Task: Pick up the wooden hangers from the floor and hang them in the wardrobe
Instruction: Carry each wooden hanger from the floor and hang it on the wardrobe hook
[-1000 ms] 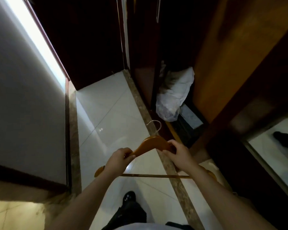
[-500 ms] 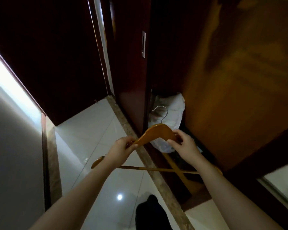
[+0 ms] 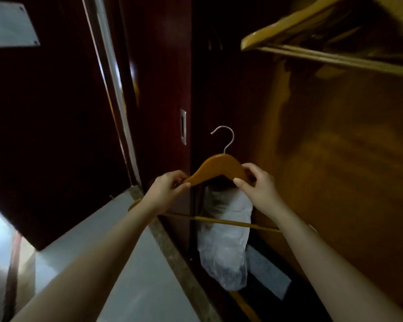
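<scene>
Pinching the wooden hanger [image 3: 219, 167] by both shoulders, the left hand [image 3: 168, 187] curls thumb and fingers round the arm at 9 o'clock of its peak. The right hand [image 3: 258, 187] grips the arm at 3 o'clock. The hanger is upright in the air before the open wardrobe [image 3: 335, 159], metal hook [image 3: 226, 138] toward 12 o'clock, crossbar [image 3: 219, 220] spanning between the forearms. At 6 o'clock a white plastic bag [image 3: 223, 247] stands in the wardrobe bottom. High at 1 o'clock a second hanger [image 3: 289, 31] shows inside. Pale floor tiles [image 3: 126, 263] lie at 7 o'clock.
</scene>
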A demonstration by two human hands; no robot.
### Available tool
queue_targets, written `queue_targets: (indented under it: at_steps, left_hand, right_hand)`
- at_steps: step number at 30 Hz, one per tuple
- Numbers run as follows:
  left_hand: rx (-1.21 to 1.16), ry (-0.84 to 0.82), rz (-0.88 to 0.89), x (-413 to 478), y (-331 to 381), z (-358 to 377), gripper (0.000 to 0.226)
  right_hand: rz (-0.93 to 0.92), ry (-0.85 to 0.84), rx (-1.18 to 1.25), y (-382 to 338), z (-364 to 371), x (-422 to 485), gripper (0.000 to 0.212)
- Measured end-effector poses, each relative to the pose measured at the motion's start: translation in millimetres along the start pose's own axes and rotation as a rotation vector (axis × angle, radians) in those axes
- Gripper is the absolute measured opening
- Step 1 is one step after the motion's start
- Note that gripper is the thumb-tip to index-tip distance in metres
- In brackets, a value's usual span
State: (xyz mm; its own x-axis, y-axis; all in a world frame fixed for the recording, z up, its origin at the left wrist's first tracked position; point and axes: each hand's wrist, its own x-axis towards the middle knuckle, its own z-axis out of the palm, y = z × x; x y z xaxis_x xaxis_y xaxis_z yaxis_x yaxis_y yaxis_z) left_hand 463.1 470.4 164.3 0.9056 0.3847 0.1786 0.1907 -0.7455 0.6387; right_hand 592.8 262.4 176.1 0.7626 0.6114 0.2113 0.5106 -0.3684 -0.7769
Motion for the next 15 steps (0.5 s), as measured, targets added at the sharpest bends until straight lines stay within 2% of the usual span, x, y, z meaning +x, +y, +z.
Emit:
queue_targets:
  at_steps: [8, 15]
  left_hand:
    - [-0.064, -0.019, 0.285, 124.4, 19.6, -43.7, 0.010]
    - [-0.082, -0.072, 0.590, 212.4, 60.8, -96.9, 0.016]
  right_hand:
    - [-0.037, 0.256, -0.090, -27.8, -36.6, 79.7, 0.031]
    - [-0.024, 0.566, -0.178, -82.4, -72.1, 110.4, 0.039]
